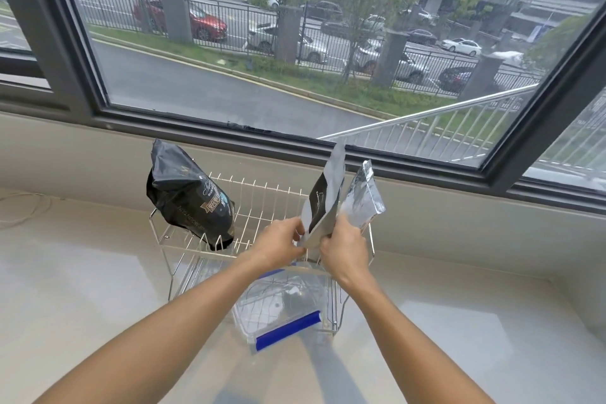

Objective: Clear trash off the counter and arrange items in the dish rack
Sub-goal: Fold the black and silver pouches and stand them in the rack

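Note:
A white wire dish rack (262, 193) stands on the pale counter (82, 289) under the window. A black snack bag (190, 197) leans upright in the rack's left slots. Over the rack's right side, my left hand (278, 244) and my right hand (342, 248) both grip the lower end of a silver-and-black pouch (324, 200), held upright. A crinkled silver foil pouch (362, 200) stands just behind my right hand; whether my fingers hold it too is hidden. A clear zip bag with a blue strip (282, 308) lies in the rack's lower front part.
A thin white cable (23, 210) lies on the counter at the far left. The window sill and dark frame (229, 128) run close behind the rack. A wall corner (590, 298) rises at the right edge of the counter.

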